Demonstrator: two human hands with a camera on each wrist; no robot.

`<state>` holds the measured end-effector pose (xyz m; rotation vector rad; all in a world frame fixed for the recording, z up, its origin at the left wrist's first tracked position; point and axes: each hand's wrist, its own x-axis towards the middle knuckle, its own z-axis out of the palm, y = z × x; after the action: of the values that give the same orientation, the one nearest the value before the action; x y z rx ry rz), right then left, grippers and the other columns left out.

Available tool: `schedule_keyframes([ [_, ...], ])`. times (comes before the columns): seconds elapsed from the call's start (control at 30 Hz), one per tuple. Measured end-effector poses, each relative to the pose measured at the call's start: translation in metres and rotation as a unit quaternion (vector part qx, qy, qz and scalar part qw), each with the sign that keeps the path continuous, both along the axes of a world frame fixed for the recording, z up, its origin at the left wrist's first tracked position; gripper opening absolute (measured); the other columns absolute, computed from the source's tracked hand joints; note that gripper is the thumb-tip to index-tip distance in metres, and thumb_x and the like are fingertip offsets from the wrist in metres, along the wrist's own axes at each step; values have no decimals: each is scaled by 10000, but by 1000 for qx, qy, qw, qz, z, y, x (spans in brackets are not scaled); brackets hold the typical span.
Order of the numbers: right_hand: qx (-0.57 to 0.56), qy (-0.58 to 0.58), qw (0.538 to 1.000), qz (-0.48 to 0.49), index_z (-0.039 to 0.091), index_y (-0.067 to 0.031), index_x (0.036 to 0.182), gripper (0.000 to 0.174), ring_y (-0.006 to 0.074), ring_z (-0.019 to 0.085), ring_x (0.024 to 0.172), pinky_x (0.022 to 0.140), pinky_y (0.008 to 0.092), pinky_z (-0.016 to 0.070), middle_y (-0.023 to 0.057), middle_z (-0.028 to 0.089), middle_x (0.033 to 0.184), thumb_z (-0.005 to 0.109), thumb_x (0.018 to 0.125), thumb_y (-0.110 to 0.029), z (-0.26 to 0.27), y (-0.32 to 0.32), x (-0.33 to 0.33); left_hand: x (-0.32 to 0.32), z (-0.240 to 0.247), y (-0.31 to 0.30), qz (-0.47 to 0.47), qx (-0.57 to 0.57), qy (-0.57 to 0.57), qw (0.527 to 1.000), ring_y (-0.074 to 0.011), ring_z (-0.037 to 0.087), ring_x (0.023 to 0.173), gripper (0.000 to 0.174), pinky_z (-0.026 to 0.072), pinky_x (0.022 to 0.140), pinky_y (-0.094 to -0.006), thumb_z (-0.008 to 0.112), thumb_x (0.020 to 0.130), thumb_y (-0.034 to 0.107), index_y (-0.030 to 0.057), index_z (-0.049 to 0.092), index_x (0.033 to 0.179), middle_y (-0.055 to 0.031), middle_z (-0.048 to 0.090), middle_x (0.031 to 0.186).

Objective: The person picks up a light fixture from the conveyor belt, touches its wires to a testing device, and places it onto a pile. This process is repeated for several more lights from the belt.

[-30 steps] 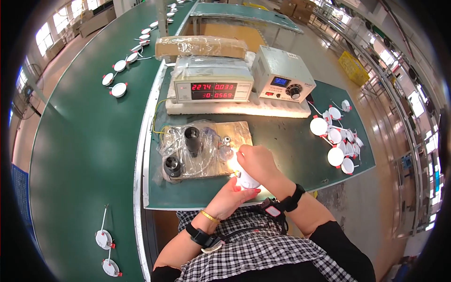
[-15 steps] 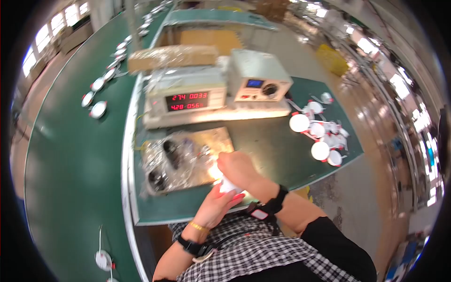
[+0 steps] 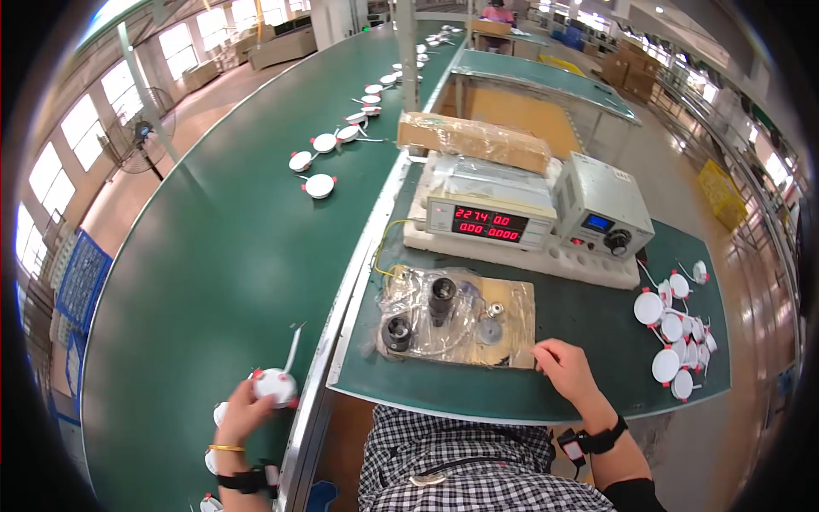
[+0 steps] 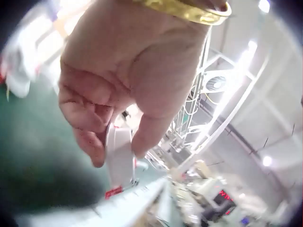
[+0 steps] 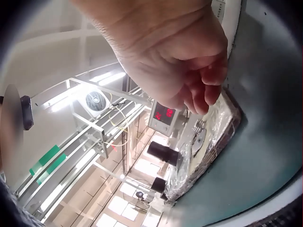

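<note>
Over the green belt point(image 3: 205, 282) at the left, my left hand point(image 3: 243, 416) pinches a round white downlight point(image 3: 275, 388) with red clips and a white cable. In the left wrist view, the thumb and fingers grip the sides of the downlight point(image 4: 120, 156) and it stands edge-on. My right hand point(image 3: 565, 371) hangs at the right edge of the test board point(image 3: 519, 341), its fingers loosely curled. The right wrist view shows nothing held in that hand point(image 5: 175, 61). Two black lamp sockets point(image 3: 442, 297) stand on the plastic-wrapped board.
A power meter point(image 3: 490, 224) with red digits and a grey box with a dial point(image 3: 601, 209) stand behind the board. Several downlights point(image 3: 665, 365) are heaped at the table's right. More downlights point(image 3: 320, 186) lie along the belt, some beside my left hand. A metal edge point(image 3: 345, 290) divides belt and table.
Earlier both hands were together around a white lamp at the board's right side, with bright light there. Now the left hand is over the belt, the glow is gone and the meter's lower readings show zero.
</note>
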<state>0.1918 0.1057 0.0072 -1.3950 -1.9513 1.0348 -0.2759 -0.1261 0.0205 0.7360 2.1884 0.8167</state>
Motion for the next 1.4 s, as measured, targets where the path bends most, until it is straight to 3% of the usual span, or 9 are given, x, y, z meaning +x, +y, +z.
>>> schedule_keyframes([
  [0.13,-5,-2,1000,6,644,18,903,182,230,636,650,611,308,481,141,642,732,593,881,-155,-1,-3,1,-36,44,2,-10,-131,430,893,-321,622,929,404,502,798,-396,736,763,273,31,631,1069,-143,640,1043],
  [0.3,5,-9,1000,16,647,18,883,167,247,639,665,620,316,487,142,642,748,585,880,-136,3,1,-5,-53,24,184,-164,168,436,869,-335,548,1107,412,433,963,-390,687,814,244,-6,583,1124,-185,603,1141],
  [0.47,7,-25,1000,6,676,22,885,155,156,628,611,580,268,484,99,655,712,586,871,-103,8,5,-8,-94,-42,375,-137,97,417,893,-379,342,1338,769,326,1099,-407,750,766,319,42,385,1383,-210,373,1436],
  [0.7,30,-44,998,46,649,-11,1063,197,202,621,687,655,290,489,109,658,809,586,902,-105,26,17,-7,-113,-55,461,-63,2,455,888,-400,257,1375,766,323,1074,-487,727,778,399,203,367,1424,-185,272,1494],
  [0.8,17,-39,998,50,670,-12,983,154,193,635,665,627,285,493,107,661,773,592,881,-98,28,23,-18,-120,-47,448,-87,-40,356,930,-397,406,1286,750,405,1010,-449,661,810,446,182,348,1439,-207,436,1381],
  [0.93,60,-36,992,109,689,-23,933,136,198,647,670,610,278,494,102,661,753,588,865,-84,41,26,-38,-99,-16,379,-99,299,-29,949,-313,534,1180,718,423,1002,-435,621,846,382,36,341,1409,-178,537,1268],
  [1.03,13,52,991,120,647,-27,1071,216,211,634,690,661,302,501,115,673,842,554,905,-129,43,27,-52,-5,42,294,-163,420,-376,810,-310,529,1191,629,458,966,-397,551,889,329,61,341,1419,-195,535,1281],
  [1.2,-125,271,951,85,540,-44,1291,346,58,527,765,613,208,468,44,653,1060,425,1000,-192,60,23,-86,130,38,209,-256,307,-614,681,-315,512,1217,752,402,1034,-415,663,819,418,86,352,1418,-207,453,1379],
  [1.4,-90,366,926,7,581,44,1176,315,64,547,730,574,190,450,88,658,998,434,1004,-175,53,1,-62,217,-10,177,-295,242,-680,626,-302,498,1230,794,402,1029,-411,658,820,412,52,317,1440,-176,464,1371],
])
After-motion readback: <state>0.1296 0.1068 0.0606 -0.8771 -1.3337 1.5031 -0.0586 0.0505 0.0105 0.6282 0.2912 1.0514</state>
